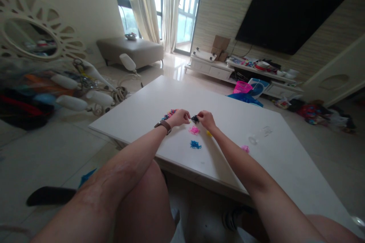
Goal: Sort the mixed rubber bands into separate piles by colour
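Note:
My left hand, with a brown watch on its wrist, and my right hand meet over the white low table. Both are pinched, with a small dark bunch of rubber bands between their fingertips. A mixed-colour pile of bands lies just behind my left hand. A pink bunch, a blue bunch and a small yellow piece lie on the table below my hands. Another pink bunch sits beside my right forearm.
A clear plastic bag lies on the table to the right. A lamp with white shades lies on the floor at left. A grey bench stands by the window. A TV stand with clutter and a pink basket are beyond the table.

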`<state>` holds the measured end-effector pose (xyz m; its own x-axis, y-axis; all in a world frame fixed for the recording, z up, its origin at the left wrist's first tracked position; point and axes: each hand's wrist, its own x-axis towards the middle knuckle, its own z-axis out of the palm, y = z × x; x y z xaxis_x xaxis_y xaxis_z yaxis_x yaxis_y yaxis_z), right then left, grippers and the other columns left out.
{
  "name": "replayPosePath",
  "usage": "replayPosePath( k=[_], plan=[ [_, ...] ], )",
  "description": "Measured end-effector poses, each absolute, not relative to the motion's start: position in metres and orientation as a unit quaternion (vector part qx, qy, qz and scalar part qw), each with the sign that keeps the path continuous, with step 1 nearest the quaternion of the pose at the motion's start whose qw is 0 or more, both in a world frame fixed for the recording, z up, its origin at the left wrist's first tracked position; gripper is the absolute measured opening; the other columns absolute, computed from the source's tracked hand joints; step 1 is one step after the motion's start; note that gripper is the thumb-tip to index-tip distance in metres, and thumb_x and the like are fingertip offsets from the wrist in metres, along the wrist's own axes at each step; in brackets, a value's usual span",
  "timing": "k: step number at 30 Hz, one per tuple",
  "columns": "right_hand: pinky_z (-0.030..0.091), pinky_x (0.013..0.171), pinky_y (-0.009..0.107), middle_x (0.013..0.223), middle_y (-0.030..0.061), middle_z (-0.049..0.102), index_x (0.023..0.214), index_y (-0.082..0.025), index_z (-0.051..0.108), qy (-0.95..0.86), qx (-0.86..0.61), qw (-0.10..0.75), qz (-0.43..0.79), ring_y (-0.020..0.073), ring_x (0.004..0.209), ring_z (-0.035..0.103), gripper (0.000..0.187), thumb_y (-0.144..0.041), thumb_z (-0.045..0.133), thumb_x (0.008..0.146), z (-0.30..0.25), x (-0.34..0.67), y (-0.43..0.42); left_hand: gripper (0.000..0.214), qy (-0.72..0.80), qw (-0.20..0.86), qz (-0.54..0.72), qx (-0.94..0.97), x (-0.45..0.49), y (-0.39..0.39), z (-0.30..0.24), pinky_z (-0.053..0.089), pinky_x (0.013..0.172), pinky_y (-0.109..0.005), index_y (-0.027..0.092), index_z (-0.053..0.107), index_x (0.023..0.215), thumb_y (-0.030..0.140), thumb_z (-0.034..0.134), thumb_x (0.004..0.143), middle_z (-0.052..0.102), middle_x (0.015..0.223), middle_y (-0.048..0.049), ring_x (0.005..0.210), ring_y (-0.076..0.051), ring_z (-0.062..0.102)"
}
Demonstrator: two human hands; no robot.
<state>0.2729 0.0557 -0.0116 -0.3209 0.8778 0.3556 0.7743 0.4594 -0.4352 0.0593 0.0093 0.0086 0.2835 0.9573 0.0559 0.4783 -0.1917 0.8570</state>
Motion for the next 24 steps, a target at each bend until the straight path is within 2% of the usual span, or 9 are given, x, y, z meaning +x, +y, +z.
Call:
replayPosePath(
  k=[7,12,16,24],
  plan=[
    [0.046,0.071,0.027,0.080,0.0064,0.074,0.085,-0.016,0.077,-0.799,-0.518,0.287,0.108,0.0155,0.071,0.063,0.015,-0.025,0.065,0.086,-0.008,0.267,0.057,0.017,0.501,0.383,0.311,0.711,0.060,0.008,0.007,0.044,0.053,-0.020,0.014,0.070,0.082,0.011,0.078,0.067,0.073,0.069,-0.0025,0.062,-0.014,0.066],
    [0.048,0.066,0.026,0.076,0.0032,0.075,0.085,-0.017,0.077,-0.821,-0.421,0.291,0.254,0.0154,0.069,0.066,0.020,-0.033,0.065,0.087,0.009,0.273,0.037,0.016,0.479,0.420,0.316,0.703,0.064,0.010,0.007,0.045,0.052,-0.020,0.014,0.071,0.085,0.012,0.077,0.070,0.073,0.067,-0.0034,0.061,-0.014,0.066],
    [0.052,0.069,0.027,0.080,0.0032,0.077,0.087,-0.018,0.078,-0.822,-0.372,0.263,0.341,0.0182,0.075,0.070,0.020,-0.036,0.073,0.081,0.018,0.280,0.023,0.010,0.456,0.439,0.324,0.704,0.069,0.009,0.011,0.046,0.053,-0.020,0.013,0.069,0.081,0.014,0.074,0.073,0.072,0.066,-0.0046,0.060,-0.014,0.066],
    [0.051,0.068,0.027,0.075,0.0026,0.076,0.081,-0.017,0.079,-0.835,-0.388,0.242,0.307,0.0174,0.070,0.069,0.012,-0.025,0.070,0.078,0.024,0.305,0.016,0.013,0.407,0.450,0.310,0.732,0.085,0.004,0.019,0.046,0.055,-0.021,0.010,0.072,0.084,0.011,0.071,0.071,0.071,0.065,-0.0048,0.058,-0.013,0.064]
  ],
)
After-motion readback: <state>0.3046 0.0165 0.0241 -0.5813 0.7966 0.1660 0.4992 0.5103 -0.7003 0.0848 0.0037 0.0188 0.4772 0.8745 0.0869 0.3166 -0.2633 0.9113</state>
